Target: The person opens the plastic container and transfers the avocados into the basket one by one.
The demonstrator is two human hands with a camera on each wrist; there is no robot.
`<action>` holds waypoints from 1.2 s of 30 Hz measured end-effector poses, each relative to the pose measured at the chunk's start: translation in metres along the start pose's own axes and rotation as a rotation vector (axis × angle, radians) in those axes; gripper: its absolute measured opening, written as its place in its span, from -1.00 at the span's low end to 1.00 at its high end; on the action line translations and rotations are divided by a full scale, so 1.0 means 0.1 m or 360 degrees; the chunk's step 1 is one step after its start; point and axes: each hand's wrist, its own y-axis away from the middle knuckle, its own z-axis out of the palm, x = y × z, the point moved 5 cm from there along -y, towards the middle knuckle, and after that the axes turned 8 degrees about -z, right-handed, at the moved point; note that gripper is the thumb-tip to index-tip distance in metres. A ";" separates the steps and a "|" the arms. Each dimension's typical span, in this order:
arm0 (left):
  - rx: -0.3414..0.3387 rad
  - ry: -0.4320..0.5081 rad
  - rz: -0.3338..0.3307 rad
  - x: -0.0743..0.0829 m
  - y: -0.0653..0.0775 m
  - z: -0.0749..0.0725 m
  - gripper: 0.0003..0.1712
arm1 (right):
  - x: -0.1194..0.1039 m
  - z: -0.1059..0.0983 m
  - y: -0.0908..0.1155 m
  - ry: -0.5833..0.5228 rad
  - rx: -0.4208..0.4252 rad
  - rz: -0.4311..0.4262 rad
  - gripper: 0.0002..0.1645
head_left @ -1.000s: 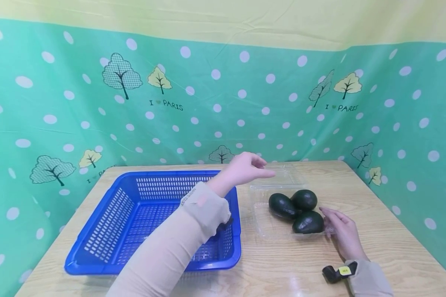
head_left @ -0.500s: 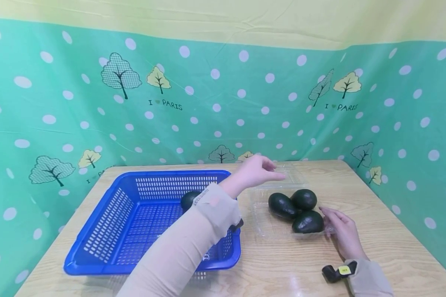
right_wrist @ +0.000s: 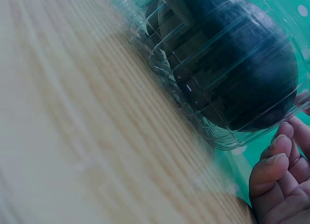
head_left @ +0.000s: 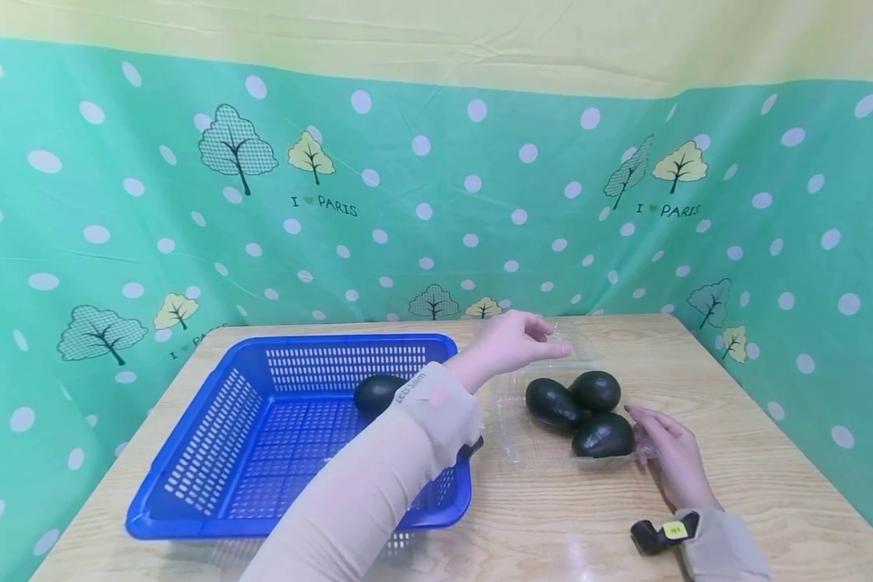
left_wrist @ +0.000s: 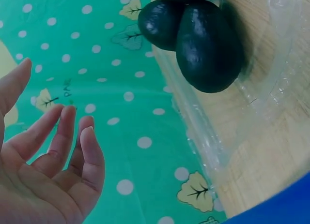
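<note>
Three dark green avocados (head_left: 602, 435) sit together in a clear plastic clamshell container (head_left: 511, 436), whose lid (head_left: 580, 347) is folded back behind them. My right hand (head_left: 675, 461) pinches the container's near right corner, its fingertips at the rim beside the nearest avocado in the right wrist view. Over the left part of the lid hovers my left hand (head_left: 512, 343). The left wrist view shows that hand (left_wrist: 58, 171) with nothing in it, fingers loosely bent and thumb apart. Another avocado (head_left: 373, 394) lies inside the blue basket (head_left: 291, 525), partly hidden by the left sleeve.
The blue perforated basket takes up the left half of the wooden table (head_left: 546, 525), and my left arm crosses above its right side. A green dotted curtain (head_left: 422, 210) hangs behind the table and along both sides.
My left hand has moved right and slightly down, away from the basket toward the container. The avocado in the basket has come into view from behind the sleeve. The right hand stays put.
</note>
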 end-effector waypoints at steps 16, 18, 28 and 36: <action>-0.0035 -0.0072 0.0046 0.00 -0.08 0.15 -0.35 | -0.01 0.00 -0.01 -0.0031 0.0043 -0.0013 -0.80; -0.0033 -0.0072 0.0049 0.00 -0.10 0.17 -0.35 | -0.01 0.00 -0.01 -0.0029 0.0040 -0.0014 -0.81; 0.0003 -0.0177 0.0085 0.02 -0.16 0.29 -0.40 | -0.01 0.01 -0.01 -0.0031 0.0033 0.0004 -0.80; -0.0031 -0.0211 0.0087 0.02 -0.20 0.38 -0.39 | 0.00 0.01 -0.01 -0.0009 0.0037 0.0031 -0.81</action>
